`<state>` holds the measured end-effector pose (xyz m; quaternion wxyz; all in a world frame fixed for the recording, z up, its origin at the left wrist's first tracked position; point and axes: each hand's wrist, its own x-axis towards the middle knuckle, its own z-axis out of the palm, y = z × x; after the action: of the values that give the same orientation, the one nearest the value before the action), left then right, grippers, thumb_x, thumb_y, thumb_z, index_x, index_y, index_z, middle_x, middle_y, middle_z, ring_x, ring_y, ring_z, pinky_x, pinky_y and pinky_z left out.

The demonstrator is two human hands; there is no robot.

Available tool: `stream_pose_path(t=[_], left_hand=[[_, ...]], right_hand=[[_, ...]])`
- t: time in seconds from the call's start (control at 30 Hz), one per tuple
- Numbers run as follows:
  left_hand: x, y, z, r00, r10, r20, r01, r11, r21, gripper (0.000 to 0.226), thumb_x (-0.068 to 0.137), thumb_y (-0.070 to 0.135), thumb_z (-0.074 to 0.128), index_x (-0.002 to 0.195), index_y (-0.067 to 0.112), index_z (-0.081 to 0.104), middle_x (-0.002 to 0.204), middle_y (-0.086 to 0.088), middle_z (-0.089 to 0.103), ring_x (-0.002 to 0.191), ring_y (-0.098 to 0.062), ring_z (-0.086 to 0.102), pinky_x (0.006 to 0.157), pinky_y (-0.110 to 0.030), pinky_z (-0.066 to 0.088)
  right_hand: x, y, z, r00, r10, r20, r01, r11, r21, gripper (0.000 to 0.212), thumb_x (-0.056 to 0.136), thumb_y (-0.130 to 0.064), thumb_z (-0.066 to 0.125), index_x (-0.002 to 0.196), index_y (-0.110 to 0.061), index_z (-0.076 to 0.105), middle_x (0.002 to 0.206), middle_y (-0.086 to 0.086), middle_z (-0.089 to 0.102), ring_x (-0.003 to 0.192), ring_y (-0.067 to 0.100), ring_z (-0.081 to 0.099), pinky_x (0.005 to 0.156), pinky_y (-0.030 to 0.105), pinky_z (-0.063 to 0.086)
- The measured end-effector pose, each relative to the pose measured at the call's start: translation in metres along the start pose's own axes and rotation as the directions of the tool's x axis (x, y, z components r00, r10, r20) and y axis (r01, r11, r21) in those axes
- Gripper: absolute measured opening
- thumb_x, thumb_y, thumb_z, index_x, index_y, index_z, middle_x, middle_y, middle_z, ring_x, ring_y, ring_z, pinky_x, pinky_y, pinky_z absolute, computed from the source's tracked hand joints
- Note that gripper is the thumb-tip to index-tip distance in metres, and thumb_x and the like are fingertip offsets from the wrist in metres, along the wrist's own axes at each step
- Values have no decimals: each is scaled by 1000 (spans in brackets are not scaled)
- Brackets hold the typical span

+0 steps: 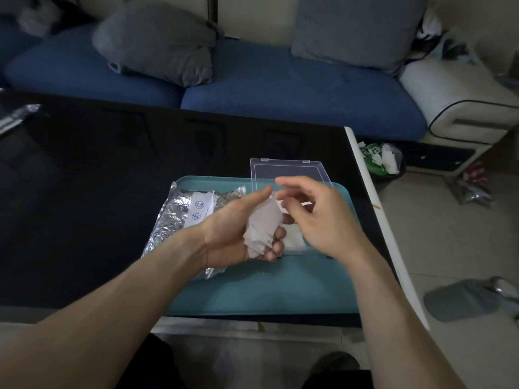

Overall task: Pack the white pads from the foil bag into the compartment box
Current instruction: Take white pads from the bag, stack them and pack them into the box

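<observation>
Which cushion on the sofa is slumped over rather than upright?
The grey cushion on the left: it lies crumpled and sagging on the blue seat. The other grey cushion, to the right, stands upright against the backrest.

Illumination is dim and flat throughout, with a cool cast. The glossy black worktop (112, 178) carries faint dark reflections rather than glare. The crinkled silver foil bag (168, 220) returns small bright glints. Shadows are soft; a weak one lies on the teal plastic tray (266, 290) beneath the forearms. Wide-angle distortion bows the worktop's white edge and stretches the corners. The grey cushions (157, 40) and the frame margins are soft and smeared.
</observation>
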<state>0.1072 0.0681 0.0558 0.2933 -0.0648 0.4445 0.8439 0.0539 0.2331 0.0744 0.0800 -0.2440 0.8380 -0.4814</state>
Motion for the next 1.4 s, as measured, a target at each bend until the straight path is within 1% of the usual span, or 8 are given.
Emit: stream_pose_path(t=[0.13,0.3,0.5,0.7,0.87,0.97,1.1,1.4], left_hand=[[-1,4,1,996,80,38,-77,995,-66,36,95,37,53,112,8,66,97,-14,51,79,-28,49,73,-40,46],[-2,3,-6,998,32,58,-28,997,-65,53,77,5,69,126,7,51,122,-19,36,90,-28,48,94,-47,47],[2,0,0,990,54,-129,-63,995,-70,15,87,18,68,98,11,61,76,-5,64,69,-19,60,63,-31,56],[4,-3,4,987,104,-120,-114,991,-76,28,85,12,68,111,8,57,95,-14,63,81,-22,66,71,-34,56],[7,-6,4,946,212,-246,-229,972,-44,19,84,1,67,102,2,61,82,-16,62,68,-22,63,62,-33,58],[5,-5,5,962,189,-197,-195,981,-13,11,88,1,59,98,3,64,85,-15,66,78,-25,65,68,-32,57],[5,-4,3,974,144,-177,-147,989,-3,11,89,0,54,85,6,62,75,-13,61,67,-21,61,57,-27,55],[9,-9,2,939,207,-274,-197,978,66,18,78,0,63,96,2,63,83,-20,60,74,-32,62,60,-32,53]], right_hand=[[-4,1,-7,978,30,206,-36,999,29,76,74,-38,87,141,-32,52,121,-15,68,115,2,62,97,32,54],[-5,1,-4,971,-52,234,50,999,18,92,67,-13,93,145,-30,49,125,-21,67,116,-5,60,97,21,51],[-6,0,2,953,-10,304,34,997,-73,118,57,-27,98,153,-41,30,146,-24,48,132,-9,41,103,14,38],[-6,-5,14,979,-15,204,31,997,-73,79,60,-34,96,130,-34,61,110,-19,66,94,-4,67,80,17,55],[-8,-7,17,975,2,220,62,957,-285,110,52,-52,95,147,-34,43,134,-19,43,120,-1,43,95,12,38],[-10,-7,22,972,-52,231,101,973,-208,99,56,-42,95,142,-40,48,128,-18,51,119,5,52,99,32,51],[-9,-6,18,952,-6,305,64,982,-179,99,63,-27,93,148,-36,42,126,-15,54,107,-7,56,86,10,47],[-12,-11,24,954,-33,297,110,963,-245,91,65,-29,89,144,-42,45,130,-20,54,120,2,50,99,24,45]])
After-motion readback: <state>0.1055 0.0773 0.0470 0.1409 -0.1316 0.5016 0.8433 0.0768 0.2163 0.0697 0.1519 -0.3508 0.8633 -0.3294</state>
